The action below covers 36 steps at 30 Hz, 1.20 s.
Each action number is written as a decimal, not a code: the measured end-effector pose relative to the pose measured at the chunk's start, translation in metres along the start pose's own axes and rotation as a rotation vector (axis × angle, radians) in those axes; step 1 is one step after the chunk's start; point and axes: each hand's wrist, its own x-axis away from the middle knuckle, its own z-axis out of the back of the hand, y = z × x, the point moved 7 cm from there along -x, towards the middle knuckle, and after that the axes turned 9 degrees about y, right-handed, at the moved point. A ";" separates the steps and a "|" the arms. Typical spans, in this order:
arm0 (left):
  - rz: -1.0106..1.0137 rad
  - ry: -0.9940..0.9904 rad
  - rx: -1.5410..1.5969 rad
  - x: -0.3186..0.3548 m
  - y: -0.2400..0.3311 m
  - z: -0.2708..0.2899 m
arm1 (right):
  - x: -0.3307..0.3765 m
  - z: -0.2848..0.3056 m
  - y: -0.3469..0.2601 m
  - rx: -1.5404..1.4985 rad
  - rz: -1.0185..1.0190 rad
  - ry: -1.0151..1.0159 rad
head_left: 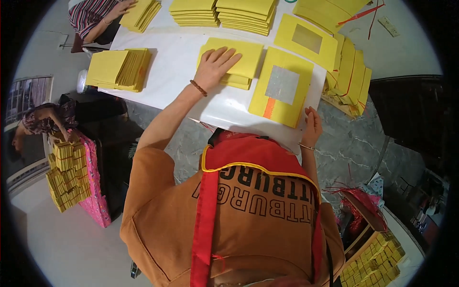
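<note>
My left hand (219, 66) lies flat, fingers spread, on a small stack of yellow paper (246, 55) on the white-covered table (177, 48). To its right lies a yellow paper sheet (258, 91) with a silver-grey square (282, 85) and an orange strip (269, 108). My right hand (313, 125) is at the table's right edge, beside that sheet's lower right corner. Its fingers are loosely curled, with the thumb apart, and nothing shows in them. Another yellow sheet (291, 24) with a greyish rectangle lies farther back.
Yellow paper stacks stand at the left (117, 69) and back (244, 16). Red-tied yellow bundles (351, 76) sit beyond the right edge. One person's hand (125, 6) touches a stack at the far left; another person (48, 117) leans over stacked yellow bundles (69, 167). More bundles (375, 260) fill the lower right.
</note>
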 end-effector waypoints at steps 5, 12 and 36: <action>0.004 -0.366 0.083 0.032 -0.006 -0.047 | 0.001 -0.007 0.001 0.054 0.170 -0.053; 0.037 -0.829 0.027 0.042 -0.003 -0.061 | 0.007 -0.013 -0.020 0.276 0.418 -0.073; -0.227 -0.372 0.602 0.009 0.124 -0.039 | -0.004 -0.029 -0.010 0.442 0.504 -0.252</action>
